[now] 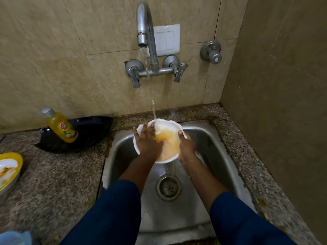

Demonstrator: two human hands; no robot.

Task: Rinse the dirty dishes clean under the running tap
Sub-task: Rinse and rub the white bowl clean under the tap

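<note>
Speckled granite counter (53, 174), steel sink (123, 149) sunk in its corner. Near left: yellow-rimmed plate (8, 167), soiled, not yet rinsed. Drain (169, 187): directly below the work, taking the runoff. White bowl (169, 147): over the basin, under the stream (153, 110), orange water spilling off its near rim. My right hand (185, 147) clamps the rim to steady it. My left hand (147, 138), fingers flat inside, apparently rubs residue loose. Beyond: tap (143, 23), running.

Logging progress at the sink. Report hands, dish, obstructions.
Left hand flat inside white bowl; right hand grips its rim. Bowl under tap stream, orange water pooled inside. Nothing blocking; stained yellow-rimmed plate waits on counter.
</note>
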